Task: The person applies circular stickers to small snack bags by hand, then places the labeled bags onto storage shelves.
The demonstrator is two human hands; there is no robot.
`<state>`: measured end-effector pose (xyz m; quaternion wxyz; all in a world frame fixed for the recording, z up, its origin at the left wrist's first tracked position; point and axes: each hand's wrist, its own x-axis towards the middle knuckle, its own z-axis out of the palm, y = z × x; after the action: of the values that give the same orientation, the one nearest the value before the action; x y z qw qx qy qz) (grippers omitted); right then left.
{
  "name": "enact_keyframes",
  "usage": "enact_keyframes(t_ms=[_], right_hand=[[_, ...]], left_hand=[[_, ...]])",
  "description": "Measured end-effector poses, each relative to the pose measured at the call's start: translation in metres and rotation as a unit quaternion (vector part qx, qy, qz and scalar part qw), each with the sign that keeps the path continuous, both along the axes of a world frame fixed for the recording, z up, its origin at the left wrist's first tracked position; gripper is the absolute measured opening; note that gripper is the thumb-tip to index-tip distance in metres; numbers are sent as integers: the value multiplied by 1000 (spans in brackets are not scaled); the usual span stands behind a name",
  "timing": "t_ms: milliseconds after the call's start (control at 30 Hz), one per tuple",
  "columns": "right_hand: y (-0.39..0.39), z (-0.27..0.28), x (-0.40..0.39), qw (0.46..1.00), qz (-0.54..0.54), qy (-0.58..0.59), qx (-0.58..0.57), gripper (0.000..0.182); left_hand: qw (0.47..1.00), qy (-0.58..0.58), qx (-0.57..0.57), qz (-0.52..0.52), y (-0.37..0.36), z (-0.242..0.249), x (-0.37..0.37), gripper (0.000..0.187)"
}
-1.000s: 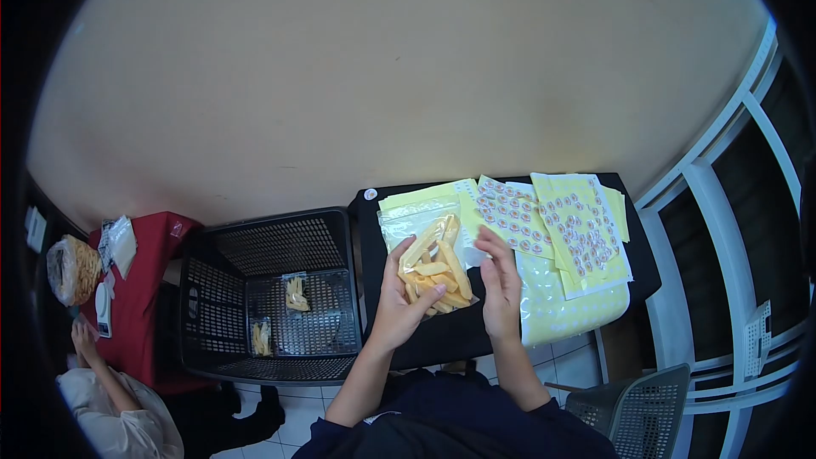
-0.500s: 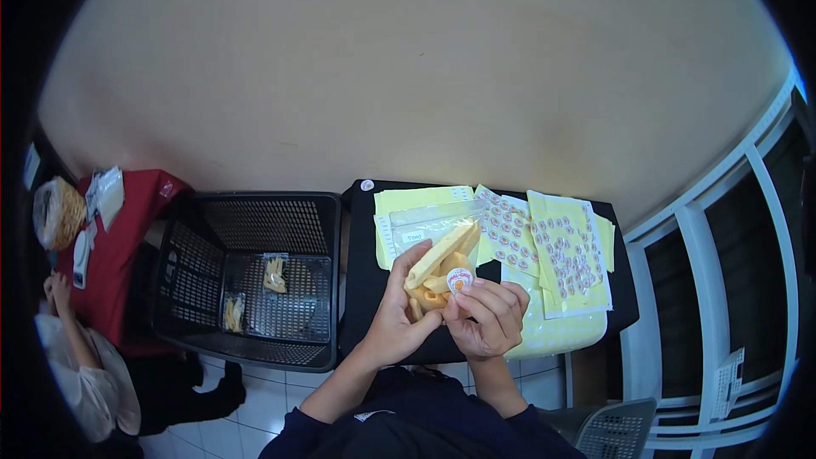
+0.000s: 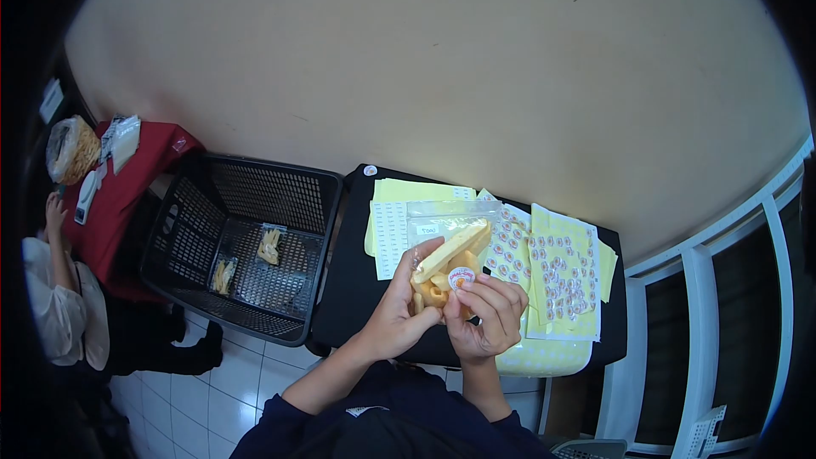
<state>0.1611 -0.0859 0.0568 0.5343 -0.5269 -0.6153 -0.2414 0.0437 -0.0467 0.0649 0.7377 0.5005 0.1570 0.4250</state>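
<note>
My left hand is closed around the side of a clear plastic bag of snack sticks, thick and pale yellow. The bag tilts up toward the wall, and a small white label shows near its top. On the bag's front is a round white sticker with red print and an orange mark. My right hand pinches this sticker's lower right edge between thumb and fingertips, against the bag. Both hands are above the near edge of the black-covered table.
Sheets of round stickers and a small-label sheet lie on the table. Left of it stands a black crate with two snack bags inside. Farther left, a person is at a red-covered table.
The camera view has turned, so the crate and tables appear shifted and tilted. The bag's small label shows more clearly. Both hands keep nearly the same grip on the bag and sticker.
</note>
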Motion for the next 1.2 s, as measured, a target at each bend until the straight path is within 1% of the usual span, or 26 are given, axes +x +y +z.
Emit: enact_keyframes(t_ms=[167, 233, 267, 333, 433, 500, 533, 567, 600, 633, 667, 700, 733, 767, 833, 933, 1100, 1167, 1200], right_hand=[[-3, -1, 9, 999, 13, 7, -37, 11], [-4, -1, 10, 998, 16, 7, -54, 11], [-4, -2, 9, 998, 14, 4, -64, 11], [-5, -3, 8, 997, 13, 3, -75, 11], [-8, -5, 7, 997, 15, -4, -79, 13], [-10, -4, 9, 993, 79, 14, -88, 11], [-10, -5, 8, 993, 76, 15, -88, 11], [-10, -8, 7, 985, 123, 105, -65, 17], [-10, -9, 3, 965, 170, 193, -39, 23], [-6, -7, -1, 966, 169, 193, -38, 23], [0, -3, -6, 928, 207, 307, -43, 30], [4, 0, -10, 876, 240, 417, -46, 38], [9, -4, -12, 881, 249, 394, -79, 49], [10, -3, -16, 883, 247, 393, -76, 49], [15, 4, -28, 830, 272, 481, -79, 51], [25, 2, -37, 817, 280, 497, -88, 54], [37, 0, -62, 824, 267, 492, -85, 55], [40, 2, -70, 860, 250, 428, -120, 57], [41, 3, -74, 861, 248, 427, -119, 57]], left_hand=[[1000, 5, 5, 4, -1, -1, 7, 65], [1000, -3, -4, 27, 1, -5, 9, 57], [1000, 0, -3, 26, 1, -5, 10, 57], [997, 29, 18, 66, 1, -5, 12, 49], [995, 60, 20, 83, 2, -4, 12, 46], [995, 55, 19, 83, 3, -6, 10, 46], [995, 49, 18, 85, 3, -6, 8, 46], [995, 50, 16, 83, 3, -6, 6, 46], [995, 51, 25, 86, 3, -5, 2, 46], [994, 52, 36, 90, 5, -3, -1, 47], [994, 51, 37, 88, 6, -3, -4, 47], [994, 52, 45, 90, 6, -4, -6, 48], [993, 54, 52, 91, 6, -5, -9, 49], [993, 52, 55, 87, 7, -5, -13, 49], [993, 65, 61, 82, 10, -4, -22, 50], [992, 66, 65, 91, 16, -2, -34, 51], [991, 39, 67, 106, 30, -5, -56, 50], [995, -3, 39, 91, 42, -17, -64, 47], [992, 5, 31, 123, 45, -18, -64, 38]])
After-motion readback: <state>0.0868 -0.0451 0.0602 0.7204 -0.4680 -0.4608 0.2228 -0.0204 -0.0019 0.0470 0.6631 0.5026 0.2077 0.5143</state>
